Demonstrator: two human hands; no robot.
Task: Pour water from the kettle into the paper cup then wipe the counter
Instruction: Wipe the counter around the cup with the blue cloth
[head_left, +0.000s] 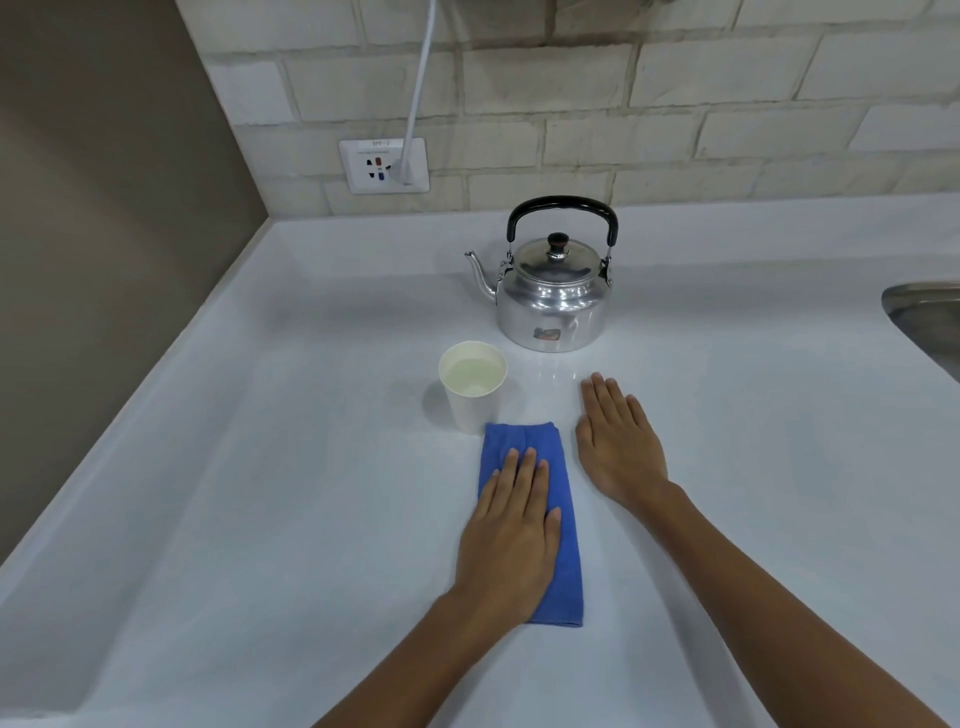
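Blue cloth lies centre frame under my flat left hand; right hand rests open, holding nothing. Cup, apparently water-filled, stands just above the cloth; kettle upright behind on the counter.

a blurred label tops the wall socket.
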